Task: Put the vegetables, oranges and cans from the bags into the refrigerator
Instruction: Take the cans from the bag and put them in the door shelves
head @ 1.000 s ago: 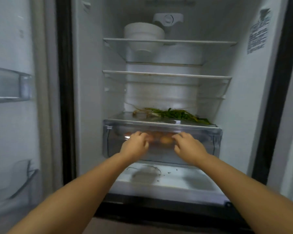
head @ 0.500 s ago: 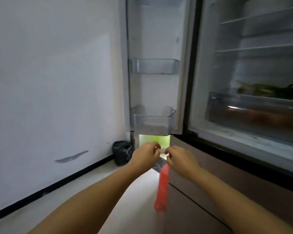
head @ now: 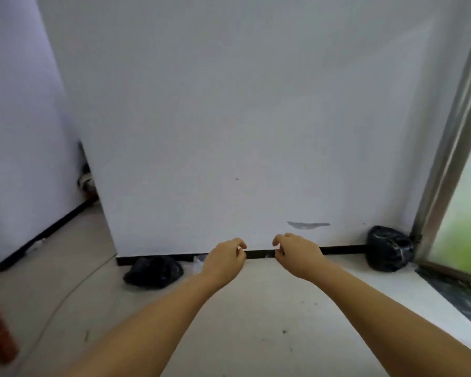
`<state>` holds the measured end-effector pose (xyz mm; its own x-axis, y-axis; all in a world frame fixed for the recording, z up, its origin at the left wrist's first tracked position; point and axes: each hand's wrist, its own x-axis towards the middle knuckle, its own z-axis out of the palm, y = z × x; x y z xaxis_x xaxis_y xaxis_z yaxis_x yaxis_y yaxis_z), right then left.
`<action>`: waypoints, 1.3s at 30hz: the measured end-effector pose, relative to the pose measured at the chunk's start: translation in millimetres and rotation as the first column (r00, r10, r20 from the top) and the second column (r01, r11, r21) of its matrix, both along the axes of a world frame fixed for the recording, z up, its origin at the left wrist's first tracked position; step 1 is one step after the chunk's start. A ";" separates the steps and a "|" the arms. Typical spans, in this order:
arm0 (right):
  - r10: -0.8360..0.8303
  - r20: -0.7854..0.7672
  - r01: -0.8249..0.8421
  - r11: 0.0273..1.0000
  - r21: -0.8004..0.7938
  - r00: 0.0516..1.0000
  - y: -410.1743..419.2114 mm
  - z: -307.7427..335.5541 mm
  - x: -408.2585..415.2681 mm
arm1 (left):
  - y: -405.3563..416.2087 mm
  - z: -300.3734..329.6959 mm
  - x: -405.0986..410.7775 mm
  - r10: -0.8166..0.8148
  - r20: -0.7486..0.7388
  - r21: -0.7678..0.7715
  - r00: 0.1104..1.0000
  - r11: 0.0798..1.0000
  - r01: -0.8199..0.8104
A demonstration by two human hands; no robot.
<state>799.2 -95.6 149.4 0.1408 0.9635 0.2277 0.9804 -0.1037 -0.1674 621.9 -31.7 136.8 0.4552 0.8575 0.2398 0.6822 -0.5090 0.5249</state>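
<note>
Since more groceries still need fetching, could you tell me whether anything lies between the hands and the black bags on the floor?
Nothing visible does. Left hand and right hand hold nothing; bare floor separates them from the left black bag and right black bag.

Arms: both of yours reach forward, bare to the elbow, converging toward the middle of the view.
Left hand: held out in front, back of the hand up, fingers loosely curled, thumb tip close to the fingers, holding nothing.
Right hand: level with the left and near it, a gap between them, fingers curled downward and relaxed, holding nothing.
Wrists: roughly straight, in line with the forearms.
</note>
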 end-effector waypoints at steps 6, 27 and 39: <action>0.221 0.023 -0.214 0.961 -0.174 0.975 115.2 -39.6 -184.2 | 77.3 -42.1 -177.5 0.209 -0.047 -0.124 0.977 0.969 -0.213; 0.479 -0.015 -0.427 0.767 -0.479 0.878 543.2 -116.6 -325.6 | 433.4 -117.6 -355.0 0.406 -0.120 -0.334 0.906 0.843 -0.421; 0.384 -0.118 -0.385 0.755 -0.531 0.916 808.0 -185.4 -394.2 | 703.7 -173.9 -417.3 0.212 -0.203 -0.398 0.956 0.874 -0.278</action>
<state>404.9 712.4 -36.0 -0.2685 0.9023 -0.3374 0.9569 0.2096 -0.2010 204.7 672.0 -37.1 0.2193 0.9508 -0.2189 0.8426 -0.0714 0.5338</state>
